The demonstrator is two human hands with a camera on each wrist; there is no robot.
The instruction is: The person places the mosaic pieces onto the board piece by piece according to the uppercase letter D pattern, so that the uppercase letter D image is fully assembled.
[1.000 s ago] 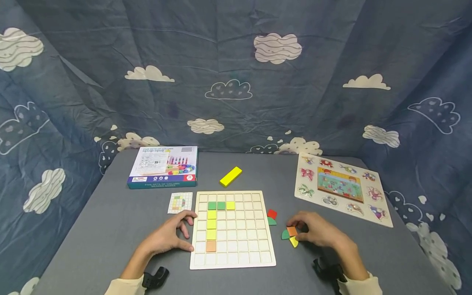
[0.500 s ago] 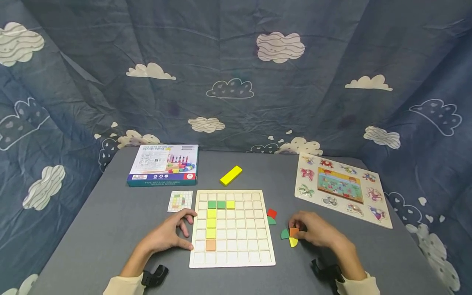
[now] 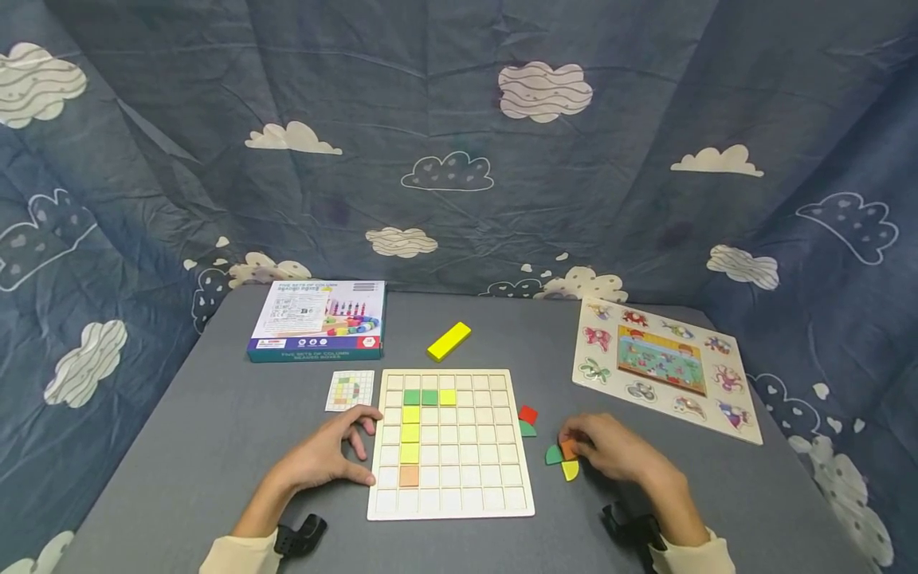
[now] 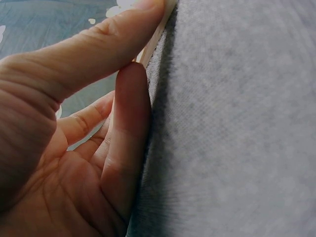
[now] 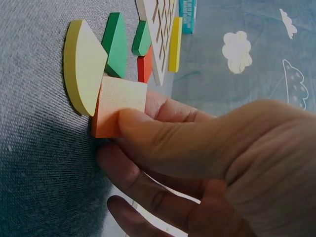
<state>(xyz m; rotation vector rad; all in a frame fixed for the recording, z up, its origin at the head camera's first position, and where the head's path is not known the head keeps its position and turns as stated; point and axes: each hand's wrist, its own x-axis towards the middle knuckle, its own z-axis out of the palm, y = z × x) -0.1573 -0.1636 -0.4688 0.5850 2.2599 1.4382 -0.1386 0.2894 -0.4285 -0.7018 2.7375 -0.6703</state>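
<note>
My right hand (image 3: 610,446) pinches an orange square tile (image 5: 111,98) between thumb and fingers, tilted at the table surface. Close beside that tile lie a yellow quarter-round piece (image 5: 81,64) and a green quarter-round piece (image 5: 116,47). My left hand (image 3: 326,454) touches the left edge of a pale wooden grid board (image 3: 469,478), thumb and fingers spread along it. On the board, green and yellow tiles form a row, with more yellow tiles (image 3: 409,433) running down the left and an orange tile (image 3: 409,476) below them.
A red square (image 3: 528,414) and another green piece (image 3: 527,430) lie right of the board. Left of it is a pattern card (image 3: 350,391). Farther back are a yellow block (image 3: 449,342), a printed box (image 3: 315,319) and an animal puzzle board (image 3: 595,371).
The orange tile in my right hand has shifted slightly and turned from lying square to tilted. My left hand stays at the board's edge.
</note>
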